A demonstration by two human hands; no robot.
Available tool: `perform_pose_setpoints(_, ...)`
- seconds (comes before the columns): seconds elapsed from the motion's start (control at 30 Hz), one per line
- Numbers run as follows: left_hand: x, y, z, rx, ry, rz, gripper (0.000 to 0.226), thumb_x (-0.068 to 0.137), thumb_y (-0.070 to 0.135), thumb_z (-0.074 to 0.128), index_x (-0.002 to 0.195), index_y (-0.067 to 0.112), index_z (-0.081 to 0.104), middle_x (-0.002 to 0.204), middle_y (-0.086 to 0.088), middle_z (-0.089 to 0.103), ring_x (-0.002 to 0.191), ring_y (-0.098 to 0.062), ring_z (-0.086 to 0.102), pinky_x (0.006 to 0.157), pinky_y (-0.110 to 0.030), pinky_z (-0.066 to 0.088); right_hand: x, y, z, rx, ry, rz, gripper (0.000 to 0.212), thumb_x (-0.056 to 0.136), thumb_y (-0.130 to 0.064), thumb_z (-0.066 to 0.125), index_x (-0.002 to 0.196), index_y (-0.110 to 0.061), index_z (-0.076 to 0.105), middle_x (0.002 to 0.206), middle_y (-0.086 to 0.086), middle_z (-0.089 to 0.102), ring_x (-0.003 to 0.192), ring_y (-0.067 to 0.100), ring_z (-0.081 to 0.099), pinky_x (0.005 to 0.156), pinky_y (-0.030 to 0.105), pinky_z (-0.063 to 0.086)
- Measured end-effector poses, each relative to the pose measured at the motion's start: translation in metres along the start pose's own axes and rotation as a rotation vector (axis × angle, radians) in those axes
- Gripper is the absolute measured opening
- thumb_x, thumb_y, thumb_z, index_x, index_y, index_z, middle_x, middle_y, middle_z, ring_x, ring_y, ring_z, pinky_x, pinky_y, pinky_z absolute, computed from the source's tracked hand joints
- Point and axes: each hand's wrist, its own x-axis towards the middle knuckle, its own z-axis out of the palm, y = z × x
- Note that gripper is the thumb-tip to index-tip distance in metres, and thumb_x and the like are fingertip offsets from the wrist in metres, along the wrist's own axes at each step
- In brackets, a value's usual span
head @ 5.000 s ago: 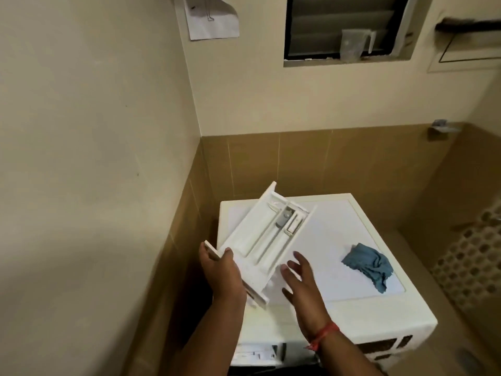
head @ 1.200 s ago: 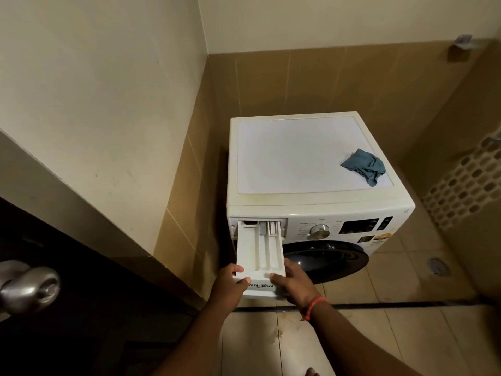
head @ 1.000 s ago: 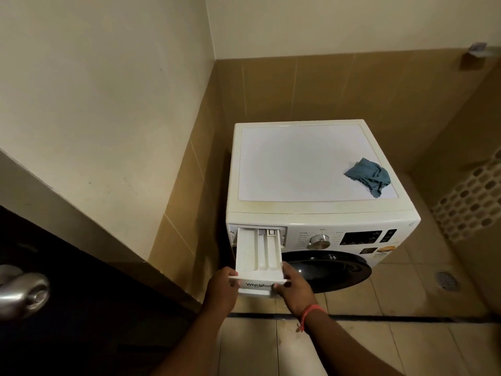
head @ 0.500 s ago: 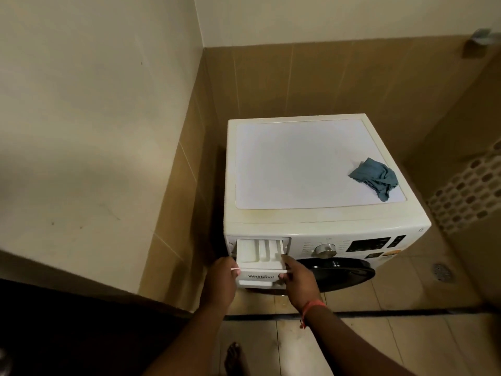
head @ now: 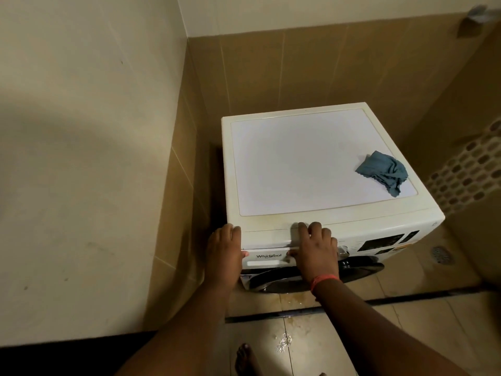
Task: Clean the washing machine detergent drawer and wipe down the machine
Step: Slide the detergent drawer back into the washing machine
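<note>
The white front-loading washing machine (head: 298, 164) stands in a tiled corner. Its detergent drawer (head: 268, 259) sits flush in the front panel at the upper left, showing only its branded face. My left hand (head: 225, 248) rests at the drawer's left end, fingers laid over the machine's top front edge. My right hand (head: 314, 251) presses at the drawer's right end, fingers also over the top edge, thumb on the drawer face. Neither hand holds anything. A crumpled blue cloth (head: 383, 170) lies on the lid near its right edge.
A plain wall runs close along the machine's left side. The dial (head: 343, 251), dark display (head: 382, 241) and round dark door (head: 284, 278) are on the front. The floor has a wet patch (head: 284, 341), a drain (head: 440, 255), and my foot (head: 244, 359).
The drawer went from partly pulled out to fully pushed in. Both hands followed it to the front panel and let go of its front, fingers now over the top edge.
</note>
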Motion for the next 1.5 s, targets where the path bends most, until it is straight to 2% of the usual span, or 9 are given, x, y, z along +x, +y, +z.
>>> perform_pose_setpoints(0.27, 0.015, -0.002, 0.0, 0.053, -0.018, 0.014, 0.056, 0.067, 0.036, 0.087, 0.112, 0.014, 0.062, 0.106, -0.007, 0.058, 0.096, -0.027, 0.055, 0.085, -0.036, 0.048, 0.02, -0.003, 0.005, -0.067, -0.012, -0.007, 0.074, 0.056, -0.036, 0.09, 0.115, -0.014, 0.052, 0.102, 0.009, 0.052, 0.089, 0.03, 0.05, 0.072, 0.043, 0.045)
perform_pose_setpoints(0.5, 0.002, 0.007, 0.004, -0.004, 0.048, -0.055, 0.058, 0.076, 0.035, 0.08, 0.124, 0.015, 0.057, 0.122, -0.007, 0.052, 0.111, -0.027, 0.05, 0.096, -0.038, 0.045, 0.011, -0.008, 0.007, 0.019, 0.04, 0.048, 0.063, 0.064, -0.03, 0.083, 0.116, -0.014, 0.053, 0.105, 0.009, 0.052, 0.091, 0.029, 0.05, 0.073, 0.043, 0.045)
perform_pose_setpoints(0.6, -0.011, 0.026, 0.01, -0.541, 0.113, -0.514, 0.056, 0.079, 0.031, 0.077, 0.125, 0.01, 0.052, 0.127, -0.013, 0.047, 0.112, -0.03, 0.048, 0.091, -0.037, 0.044, -0.013, -0.022, 0.012, 0.463, 0.083, 0.232, 0.034, 0.076, -0.019, 0.077, 0.102, -0.014, 0.055, 0.101, 0.005, 0.054, 0.091, 0.025, 0.053, 0.075, 0.039, 0.049)
perform_pose_setpoints(0.7, -0.009, 0.041, 0.008, -1.496, 0.012, -1.26, 0.054, 0.092, 0.038, 0.063, 0.134, 0.009, 0.045, 0.137, -0.023, 0.049, 0.115, -0.031, 0.054, 0.095, -0.042, 0.049, -0.024, -0.044, 0.016, 1.228, -0.121, 0.837, 0.023, 0.093, -0.03, 0.062, 0.101, -0.014, 0.047, 0.098, 0.008, 0.059, 0.096, 0.03, 0.061, 0.084, 0.042, 0.053)
perform_pose_setpoints(0.83, -0.009, 0.047, 0.008, -1.922, -0.153, -1.353, 0.072, 0.096, 0.058, 0.043, 0.151, 0.013, 0.028, 0.144, -0.029, 0.042, 0.134, -0.039, 0.043, 0.112, -0.051, 0.035, -0.016, -0.06, 0.03, 1.837, -0.242, 1.236, 0.058, 0.097, -0.054, 0.046, 0.129, -0.005, 0.042, 0.113, 0.019, 0.062, 0.099, 0.03, 0.065, 0.08, 0.041, 0.056)
perform_pose_setpoints(1.0, 0.0, 0.044, 0.014, -1.992, -0.205, -1.257, 0.07, 0.091, 0.065, 0.047, 0.136, 0.011, 0.042, 0.138, -0.029, 0.047, 0.13, -0.038, 0.047, 0.112, -0.046, 0.038, -0.008, -0.062, 0.037, 2.02, -0.215, 1.206, 0.069, 0.093, -0.06, 0.048, 0.134, -0.004, 0.043, 0.109, 0.016, 0.06, 0.099, 0.029, 0.062, 0.085, 0.037, 0.054)
perform_pose_setpoints(1.33, -0.046, 0.047, 0.03, -1.805, -0.306, -1.208, 0.056, 0.093, 0.052, 0.057, 0.134, 0.015, 0.046, 0.137, -0.024, 0.052, 0.118, -0.032, 0.059, 0.096, -0.048, 0.051, -0.05, -0.04, 0.049, 1.723, -0.444, 1.128, 0.061, 0.082, -0.057, 0.066, 0.115, -0.005, 0.062, 0.086, 0.006, 0.064, 0.08, 0.018, 0.06, 0.069, 0.034, 0.051)
perform_pose_setpoints(1.43, -0.062, 0.047, 0.028, -1.638, -0.39, -1.225, 0.057, 0.094, 0.052, 0.055, 0.138, 0.017, 0.046, 0.133, -0.017, 0.057, 0.107, -0.028, 0.063, 0.087, -0.052, 0.055, -0.07, -0.029, 0.043, 1.567, -0.535, 1.137, 0.101, 0.051, -0.074, 0.077, 0.129, -0.016, 0.05, 0.107, 0.005, 0.071, 0.096, 0.021, 0.069, 0.067, 0.039, 0.056)
perform_pose_setpoints(1.5, -0.074, 0.045, 0.029, -1.532, -0.389, -1.235, 0.058, 0.091, 0.053, 0.058, 0.136, 0.018, 0.047, 0.131, -0.013, 0.06, 0.104, -0.025, 0.064, 0.084, -0.052, 0.055, -0.079, -0.022, 0.036, 1.522, -0.564, 1.138, 0.104, 0.052, -0.069, 0.081, 0.132, -0.015, 0.04, 0.113, 0.007, 0.068, 0.1, 0.024, 0.067, 0.072, 0.044, 0.056)
